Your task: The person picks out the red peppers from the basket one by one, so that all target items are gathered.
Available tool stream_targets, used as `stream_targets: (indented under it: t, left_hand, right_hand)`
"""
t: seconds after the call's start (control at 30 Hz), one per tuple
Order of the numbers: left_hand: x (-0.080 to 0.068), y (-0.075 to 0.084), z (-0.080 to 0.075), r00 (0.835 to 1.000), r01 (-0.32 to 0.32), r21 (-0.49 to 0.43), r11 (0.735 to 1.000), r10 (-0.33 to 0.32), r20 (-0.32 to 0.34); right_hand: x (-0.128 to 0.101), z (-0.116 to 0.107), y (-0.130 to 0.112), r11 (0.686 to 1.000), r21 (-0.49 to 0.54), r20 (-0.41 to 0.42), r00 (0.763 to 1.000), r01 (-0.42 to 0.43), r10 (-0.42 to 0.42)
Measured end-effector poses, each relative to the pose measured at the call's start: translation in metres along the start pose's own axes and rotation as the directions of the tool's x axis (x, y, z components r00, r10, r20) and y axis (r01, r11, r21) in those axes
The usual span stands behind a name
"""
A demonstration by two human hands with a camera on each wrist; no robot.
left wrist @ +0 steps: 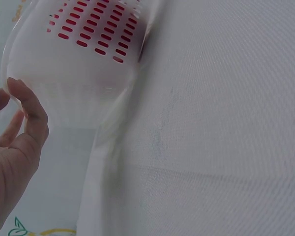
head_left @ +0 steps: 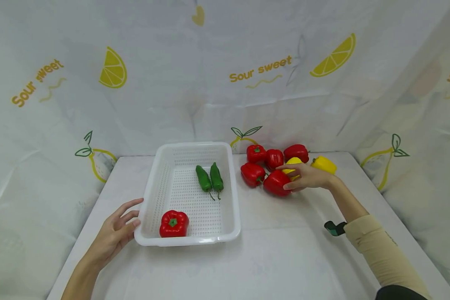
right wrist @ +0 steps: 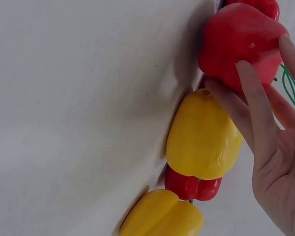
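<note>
In the head view my right hand (head_left: 306,176) grips a red bell pepper (head_left: 276,183) lying at the front of a cluster, thumb on the near side and fingers across the far side. The right wrist view has the same red pepper (right wrist: 241,44) between thumb and fingers, beside a yellow bell pepper (right wrist: 204,137). My left hand (head_left: 116,231) touches the left rim of a white perforated plastic basket (head_left: 141,233) with its fingertips, fingers loosely bent. Inside the basket are a red bell pepper (head_left: 174,224) and two green peppers (head_left: 204,179).
Several more red bell peppers (head_left: 253,174) and a second yellow one (head_left: 324,165) lie at the back of the white-covered table (head_left: 277,258), right of the basket. A white printed sheet (head_left: 165,100) hangs behind and at both sides.
</note>
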State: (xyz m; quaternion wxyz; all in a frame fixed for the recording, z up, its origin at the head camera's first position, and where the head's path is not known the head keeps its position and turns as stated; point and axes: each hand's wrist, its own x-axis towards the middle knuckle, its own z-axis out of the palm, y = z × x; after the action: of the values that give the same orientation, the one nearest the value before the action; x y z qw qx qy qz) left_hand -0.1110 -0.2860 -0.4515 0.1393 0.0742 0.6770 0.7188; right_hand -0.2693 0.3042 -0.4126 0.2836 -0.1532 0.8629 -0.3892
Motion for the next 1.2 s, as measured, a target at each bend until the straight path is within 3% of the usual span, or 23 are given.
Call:
stream_targets:
  t: [0.37, 0.77, 1.2]
  left_hand:
    - [-0.001, 0.002, 0.002, 1.000, -0.011, -0.013, 1.000, 0.012, 0.014]
    - [0.000, 0.000, 0.001, 1.000, -0.002, -0.020, 1.000, 0.002, -0.004]
    - [0.001, -0.001, -0.001, 1.000, -0.013, -0.025, 1.000, 0.013, 0.012]
  right_hand:
    - [0.001, -0.005, -0.002, 0.984, -0.114, -0.076, 0.986, 0.139, -0.148]
    - [0.001, -0.011, -0.005, 0.982, -0.085, -0.110, 0.978, 0.167, -0.176]
    - [-0.003, -0.013, -0.027, 0.960, -0.165, -0.163, 0.954, 0.226, -0.253]
